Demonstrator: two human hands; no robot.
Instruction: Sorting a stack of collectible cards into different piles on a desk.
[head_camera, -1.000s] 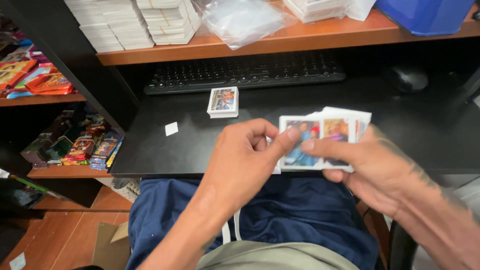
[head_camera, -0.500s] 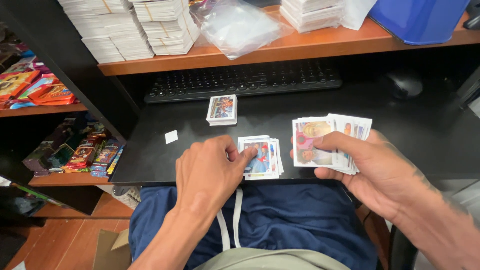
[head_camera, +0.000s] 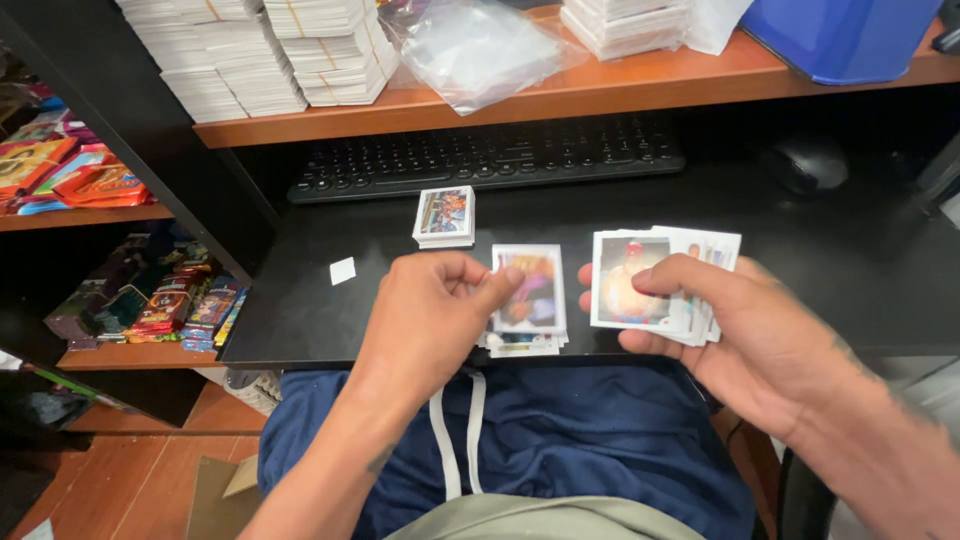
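Observation:
My right hand (head_camera: 735, 335) holds a fanned stack of picture cards (head_camera: 655, 283) above the front edge of the black desk (head_camera: 800, 260). My left hand (head_camera: 430, 315) pinches a single card (head_camera: 532, 288) between thumb and fingers, held just over a small loose pile of cards (head_camera: 524, 343) lying near the desk's front edge. A neater stack of cards (head_camera: 445, 215) sits farther back on the desk, in front of a black keyboard (head_camera: 485, 155).
A small white paper square (head_camera: 343, 271) lies left on the desk. A dark mouse (head_camera: 808, 165) sits at right. The wooden shelf (head_camera: 600, 90) above holds banded card stacks, clear plastic sleeves and a blue bin. Colourful packs fill the left shelves.
My left hand laid one card on the front pile, then took another card from the fan in my right hand and now holds it over that pile.

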